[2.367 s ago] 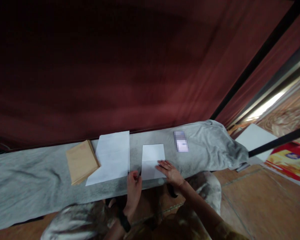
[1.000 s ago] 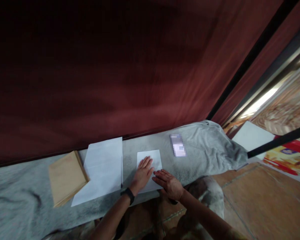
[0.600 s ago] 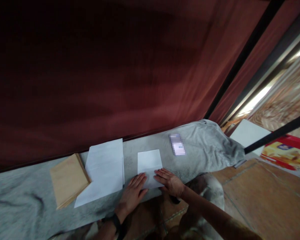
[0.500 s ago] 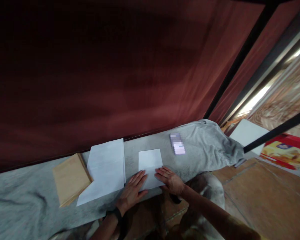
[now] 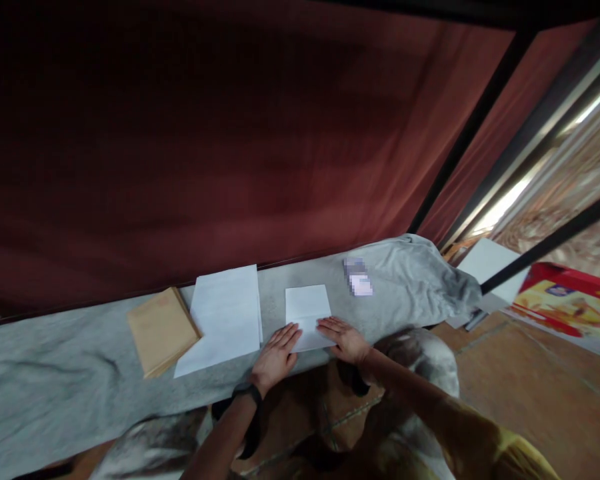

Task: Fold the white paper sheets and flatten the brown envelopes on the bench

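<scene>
A small folded white sheet lies on the grey cloth covering a low surface. My left hand rests flat at its near left corner, fingers stretched out, a dark band on the wrist. My right hand lies flat on its near right corner, fingers spread. Neither hand grips anything.
Left of the folded sheet lie larger white sheets and a brown envelope. A small blurred card sits behind on the cloth. A dark red curtain hangs behind. A white board and a red-yellow package lie on the floor at right.
My left hand came off the middle of the folded sheet and drew back to its near left corner. My right hand stayed on the near right corner. The view shifted slightly.
</scene>
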### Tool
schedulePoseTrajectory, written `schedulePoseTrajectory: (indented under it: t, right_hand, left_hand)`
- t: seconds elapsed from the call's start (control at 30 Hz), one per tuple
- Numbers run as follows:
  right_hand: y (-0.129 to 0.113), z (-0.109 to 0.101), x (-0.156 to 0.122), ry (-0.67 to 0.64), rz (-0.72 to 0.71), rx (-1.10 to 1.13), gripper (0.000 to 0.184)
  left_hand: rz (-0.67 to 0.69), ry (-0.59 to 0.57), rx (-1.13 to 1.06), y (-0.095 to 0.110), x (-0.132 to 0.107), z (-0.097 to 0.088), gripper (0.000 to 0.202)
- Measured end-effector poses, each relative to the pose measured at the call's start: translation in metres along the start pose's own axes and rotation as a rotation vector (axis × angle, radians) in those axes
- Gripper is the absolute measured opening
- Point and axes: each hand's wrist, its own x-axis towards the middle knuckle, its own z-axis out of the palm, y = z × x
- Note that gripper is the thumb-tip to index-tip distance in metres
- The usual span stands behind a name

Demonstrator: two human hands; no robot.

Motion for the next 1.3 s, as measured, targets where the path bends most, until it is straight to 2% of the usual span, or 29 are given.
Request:
schedulePoseTrajectory:
  t: [0.2,0.3,0.37,0.47,0.6,0.73,0.83,1.0,1.13,1.3]
  right_hand:
    - [0.01,-0.014,-0.001,-0.111,-0.041,0.112,0.074]
    - [0.026,-0.025,0.001,-0.174,-0.058,0.228,0.062]
    - [0.037,-0.032,0.007,-0.132,-0.011,0.26,0.052]
    - [0.045,-0.036,0.023,0.034,0.113,0.223,0.051]
    - [0.038,-0.023,0.044,0.099,0.108,0.153,0.049]
    - [0.026,-0.001,0.055,0.077,0.1,-0.127,0.048]
    - [0.026,0.009,0.061,0.097,0.151,-0.238,0.049]
    - [0.034,0.013,0.071,0.189,0.216,-0.269,0.051]
    - [0.027,0.01,0.075,0.215,0.26,-0.274,0.051]
    - [0.007,0.013,0.08,0.129,0.077,-0.227,0.049]
  left_hand:
    - [-0.009,-0.036,0.039,0.004,-0.002,-0.001,0.061]
    - [-0.012,-0.062,0.072,0.007,-0.003,-0.001,0.059]
    - [-0.019,-0.064,0.09,0.01,-0.002,0.001,0.057]
    - [-0.046,-0.058,0.123,0.02,0.004,0.004,0.054]
    - [-0.066,-0.062,0.158,0.031,0.011,0.004,0.055]
    - [-0.064,-0.074,0.168,0.033,0.011,0.001,0.058]
    - [-0.063,-0.087,0.181,0.033,0.01,0.0,0.059]
    - [-0.056,-0.106,0.209,0.034,0.012,-0.002,0.057]
    - [-0.06,-0.12,0.227,0.036,0.012,-0.001,0.057]
    - [-0.081,-0.08,0.223,0.038,0.009,0.005,0.062]
